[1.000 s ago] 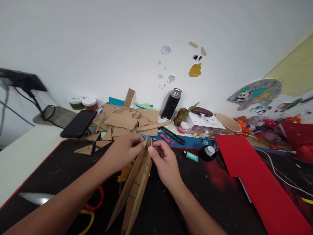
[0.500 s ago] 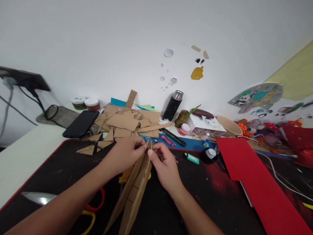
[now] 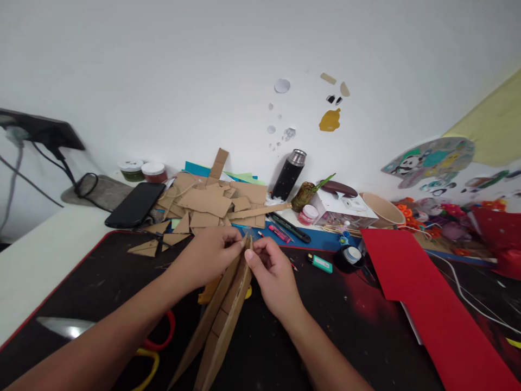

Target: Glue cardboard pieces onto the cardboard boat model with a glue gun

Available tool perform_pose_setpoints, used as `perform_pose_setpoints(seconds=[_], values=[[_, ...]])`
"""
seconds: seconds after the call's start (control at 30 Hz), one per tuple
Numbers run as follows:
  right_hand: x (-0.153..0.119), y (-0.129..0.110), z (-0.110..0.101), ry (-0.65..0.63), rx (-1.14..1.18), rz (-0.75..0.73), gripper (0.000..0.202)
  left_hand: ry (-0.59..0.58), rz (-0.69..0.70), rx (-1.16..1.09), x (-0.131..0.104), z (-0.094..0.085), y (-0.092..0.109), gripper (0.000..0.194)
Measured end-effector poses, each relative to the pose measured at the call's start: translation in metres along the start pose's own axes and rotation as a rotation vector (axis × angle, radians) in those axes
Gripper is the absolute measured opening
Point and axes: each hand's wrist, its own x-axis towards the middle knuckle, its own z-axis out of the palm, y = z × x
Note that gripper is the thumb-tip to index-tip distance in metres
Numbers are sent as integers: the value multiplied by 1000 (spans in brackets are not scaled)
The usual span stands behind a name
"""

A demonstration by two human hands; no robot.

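A folded cardboard piece stands on edge between my hands, its two long sides meeting at the far tip and spreading apart towards me. My left hand pinches the left side of that tip between thumb and fingers. On the right side of the tip, my right hand grips with its thumb on top and its fingers curled. A small clear strip, perhaps tape, shows just beyond the fingertips. Scissors with red and yellow handles lie partly under my left forearm, the blade showing to its left.
Cardboard scraps are piled at the back. Near them are a phone, a black flask, a utility knife and a pink jar. A turquoise lighter and red sheet lie to the right.
The cardboard's near end has swung slightly left. Both hands keep their pinch at the tip, almost unmoved, and the view has shifted very slightly.
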Motion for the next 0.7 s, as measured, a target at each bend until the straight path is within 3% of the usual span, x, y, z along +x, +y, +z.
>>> perform_pose_setpoints(seconds=[0.7], values=[[-3,-2,0,28,-39,30,24,-14,78,113,-4,1,3,28]])
